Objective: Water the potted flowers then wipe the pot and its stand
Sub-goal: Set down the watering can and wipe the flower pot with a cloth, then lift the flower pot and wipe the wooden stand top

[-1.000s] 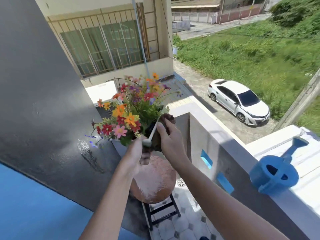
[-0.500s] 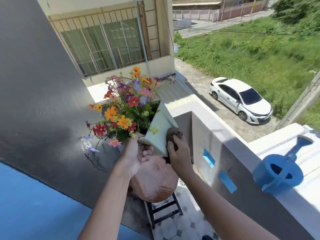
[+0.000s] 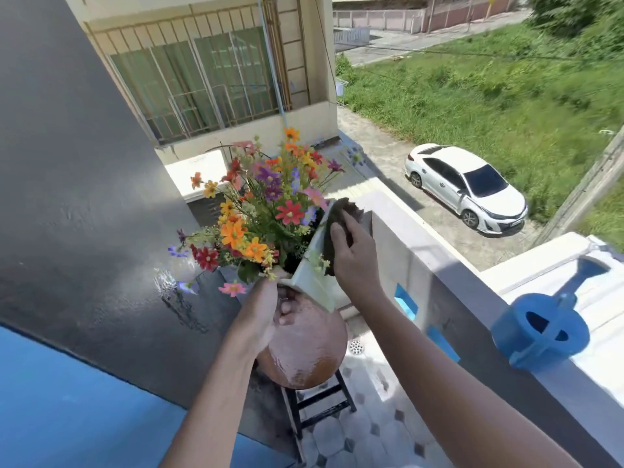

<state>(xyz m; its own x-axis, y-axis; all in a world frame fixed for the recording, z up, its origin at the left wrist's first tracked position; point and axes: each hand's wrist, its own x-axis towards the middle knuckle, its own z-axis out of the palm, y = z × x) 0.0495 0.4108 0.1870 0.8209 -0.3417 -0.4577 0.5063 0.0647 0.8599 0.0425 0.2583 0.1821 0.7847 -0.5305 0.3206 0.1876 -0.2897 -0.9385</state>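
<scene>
White square flower pot (image 3: 312, 282) is lifted and tilted above round stool stand (image 3: 304, 352), left hand (image 3: 270, 309) clamped on its lower corner, right hand (image 3: 354, 251) pressing dark cloth (image 3: 337, 221) to its side; likely top-heavy, rigid, slick when wet, so grip base.

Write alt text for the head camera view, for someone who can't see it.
On a sunny balcony, a person's left hand holds a tilted pale pot of colourful flowers while the right hand presses a dark cloth against its side. Below is a round brown stool; a blue watering can sits on the ledge.
</scene>
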